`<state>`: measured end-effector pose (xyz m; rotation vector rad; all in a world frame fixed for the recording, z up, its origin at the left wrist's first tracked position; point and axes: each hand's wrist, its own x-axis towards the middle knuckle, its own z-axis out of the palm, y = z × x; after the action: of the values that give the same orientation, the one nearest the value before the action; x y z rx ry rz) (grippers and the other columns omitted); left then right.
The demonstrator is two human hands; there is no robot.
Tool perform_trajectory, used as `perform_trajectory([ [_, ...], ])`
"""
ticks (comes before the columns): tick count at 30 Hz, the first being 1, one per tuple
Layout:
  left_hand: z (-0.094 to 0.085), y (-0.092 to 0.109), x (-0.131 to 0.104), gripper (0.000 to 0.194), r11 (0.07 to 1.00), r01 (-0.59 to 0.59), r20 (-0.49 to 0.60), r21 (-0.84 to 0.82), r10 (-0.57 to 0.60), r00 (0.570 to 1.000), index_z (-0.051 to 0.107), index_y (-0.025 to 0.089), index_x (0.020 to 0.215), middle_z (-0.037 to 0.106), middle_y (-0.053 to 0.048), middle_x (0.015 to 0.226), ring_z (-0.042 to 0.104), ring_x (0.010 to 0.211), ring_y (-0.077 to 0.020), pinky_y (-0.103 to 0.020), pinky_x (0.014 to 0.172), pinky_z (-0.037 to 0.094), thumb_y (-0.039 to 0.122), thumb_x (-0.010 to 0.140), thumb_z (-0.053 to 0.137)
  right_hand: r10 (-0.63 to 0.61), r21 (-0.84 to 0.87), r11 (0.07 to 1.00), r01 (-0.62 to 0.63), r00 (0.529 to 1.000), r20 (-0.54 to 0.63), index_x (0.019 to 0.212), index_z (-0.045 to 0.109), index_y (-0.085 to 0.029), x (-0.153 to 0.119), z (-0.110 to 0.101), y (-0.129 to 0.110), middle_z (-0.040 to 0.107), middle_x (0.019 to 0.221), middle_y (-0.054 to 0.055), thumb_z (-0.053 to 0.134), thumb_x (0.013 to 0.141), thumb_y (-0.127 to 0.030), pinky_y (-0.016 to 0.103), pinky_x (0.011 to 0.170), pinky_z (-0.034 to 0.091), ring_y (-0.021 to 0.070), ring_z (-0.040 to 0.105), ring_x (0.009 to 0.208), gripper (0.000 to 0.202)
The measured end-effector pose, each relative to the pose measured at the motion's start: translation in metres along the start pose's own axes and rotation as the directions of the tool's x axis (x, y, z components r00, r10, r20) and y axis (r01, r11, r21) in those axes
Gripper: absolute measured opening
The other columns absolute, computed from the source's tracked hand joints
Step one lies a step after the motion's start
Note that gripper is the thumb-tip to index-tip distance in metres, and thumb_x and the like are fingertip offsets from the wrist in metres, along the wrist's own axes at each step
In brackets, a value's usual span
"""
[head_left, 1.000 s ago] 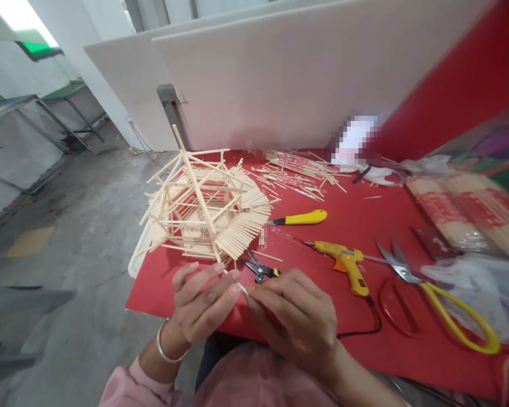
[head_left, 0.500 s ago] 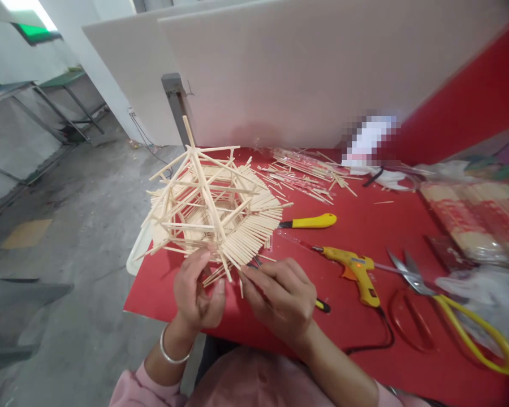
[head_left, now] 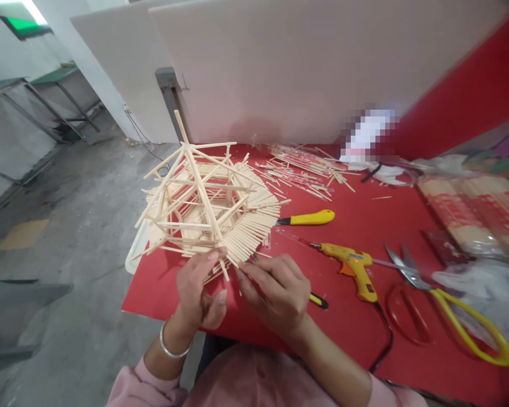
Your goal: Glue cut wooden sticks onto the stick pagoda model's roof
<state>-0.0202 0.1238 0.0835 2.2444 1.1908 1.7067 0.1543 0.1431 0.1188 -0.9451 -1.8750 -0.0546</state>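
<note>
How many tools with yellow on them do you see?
4: a tool right of the stick model, a glue gun nearer, scissors farthest right, and a partly covered handle by the right hand. Others may be hidden.

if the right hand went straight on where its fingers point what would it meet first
The stick model, at its near edge. The right hand looks right up against it, perhaps already touching; one view leaves depth unclear.

Left grip point(head_left: 201, 289) loosely cupped, right grip point(head_left: 240, 272) pinched, just beside it
</note>
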Motion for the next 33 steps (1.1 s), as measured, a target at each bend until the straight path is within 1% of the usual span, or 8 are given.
perform_trajectory([
  [4, -0.002, 0.001, 0.002, 0.057, 1.0, -0.011, 0.043, 0.006, 0.011, 0.999, 0.041, 0.018, 0.146, 0.069, -0.018, 0.12, 0.069, 0.103, -0.0274, -0.039, 0.076, 0.056, 0.034, 0.092, 0.051, 0.009, 0.006, 1.0, -0.009, 1.0, 0.005, 0.091, 0.067, -0.019, -0.001, 0.001, 0.0, 0.067, 0.071, 0.0, 0.072, 0.082, -0.013, 0.027, 0.063, 0.046, 0.0116, 0.06, 0.063, 0.012],
  [9, -0.003, 0.002, 0.004, 0.056, 0.999, -0.032, 0.067, 0.041, 0.03, 0.997, 0.042, 0.016, 0.145, 0.071, -0.018, 0.118, 0.069, 0.098, -0.025, -0.038, 0.076, 0.055, 0.032, 0.092, 0.053, 0.022, 0.012, 1.0, -0.022, 1.0, 0.002, 0.094, 0.067, -0.019, -0.006, 0.003, 0.002, 0.068, 0.073, 0.0, 0.074, 0.079, -0.012, 0.027, 0.065, 0.046, 0.0119, 0.06, 0.065, 0.018],
  [12, -0.002, 0.001, 0.004, 0.057, 0.997, -0.055, 0.061, 0.05, 0.052, 0.997, 0.042, 0.015, 0.145, 0.071, -0.019, 0.118, 0.069, 0.098, -0.0255, -0.039, 0.076, 0.055, 0.031, 0.091, 0.053, 0.035, 0.01, 0.999, -0.035, 0.999, -0.01, 0.096, 0.067, -0.019, -0.005, 0.003, 0.002, 0.067, 0.073, -0.001, 0.072, 0.081, -0.014, 0.026, 0.065, 0.046, 0.0116, 0.06, 0.065, 0.017],
  [16, -0.001, 0.0, 0.004, 0.059, 0.994, -0.074, 0.051, 0.076, 0.07, 0.996, 0.041, 0.015, 0.145, 0.071, -0.018, 0.118, 0.07, 0.098, -0.0259, -0.038, 0.074, 0.056, 0.033, 0.091, 0.053, 0.041, 0.017, 0.999, -0.04, 0.999, -0.027, 0.098, 0.066, -0.019, -0.001, 0.002, 0.002, 0.067, 0.074, 0.0, 0.071, 0.082, -0.015, 0.025, 0.065, 0.046, 0.0115, 0.06, 0.065, 0.017],
  [22, -0.001, 0.001, 0.008, 0.057, 0.99, -0.11, 0.042, 0.093, 0.106, 0.993, 0.042, 0.013, 0.144, 0.072, -0.02, 0.114, 0.071, 0.096, -0.0257, -0.036, 0.07, 0.056, 0.031, 0.091, 0.052, 0.046, 0.016, 0.999, -0.046, 0.999, -0.017, 0.101, 0.065, -0.019, -0.004, 0.003, 0.003, 0.068, 0.076, 0.001, 0.072, 0.082, -0.017, 0.026, 0.065, 0.047, 0.0121, 0.06, 0.066, 0.02],
  [25, -0.001, 0.003, 0.009, 0.056, 0.989, -0.104, 0.049, 0.104, 0.1, 0.994, 0.042, 0.013, 0.144, 0.072, -0.02, 0.114, 0.071, 0.097, -0.0252, -0.035, 0.071, 0.056, 0.032, 0.092, 0.051, 0.042, 0.013, 0.999, -0.042, 0.999, -0.018, 0.102, 0.065, -0.019, -0.006, 0.002, 0.003, 0.068, 0.075, 0.001, 0.072, 0.082, -0.016, 0.026, 0.065, 0.046, 0.0123, 0.06, 0.066, 0.021],
  [29, -0.001, 0.004, 0.012, 0.055, 0.987, -0.118, 0.058, 0.109, 0.112, 0.992, 0.042, 0.011, 0.143, 0.072, -0.021, 0.113, 0.071, 0.095, -0.0245, -0.034, 0.069, 0.055, 0.03, 0.092, 0.052, 0.045, 0.014, 0.999, -0.044, 0.999, -0.011, 0.102, 0.065, -0.019, -0.006, 0.002, 0.003, 0.068, 0.074, 0.0, 0.071, 0.083, -0.016, 0.026, 0.064, 0.046, 0.0121, 0.059, 0.065, 0.021],
  [33, -0.001, 0.006, 0.014, 0.054, 0.986, -0.118, 0.069, 0.118, 0.11, 0.992, 0.042, 0.014, 0.144, 0.072, -0.02, 0.115, 0.071, 0.095, -0.0238, -0.034, 0.069, 0.055, 0.03, 0.093, 0.051, 0.051, 0.017, 0.999, -0.051, 0.999, -0.002, 0.102, 0.065, -0.021, -0.007, 0.002, 0.003, 0.067, 0.074, 0.0, 0.071, 0.083, -0.016, 0.025, 0.064, 0.046, 0.0118, 0.059, 0.065, 0.02],
])
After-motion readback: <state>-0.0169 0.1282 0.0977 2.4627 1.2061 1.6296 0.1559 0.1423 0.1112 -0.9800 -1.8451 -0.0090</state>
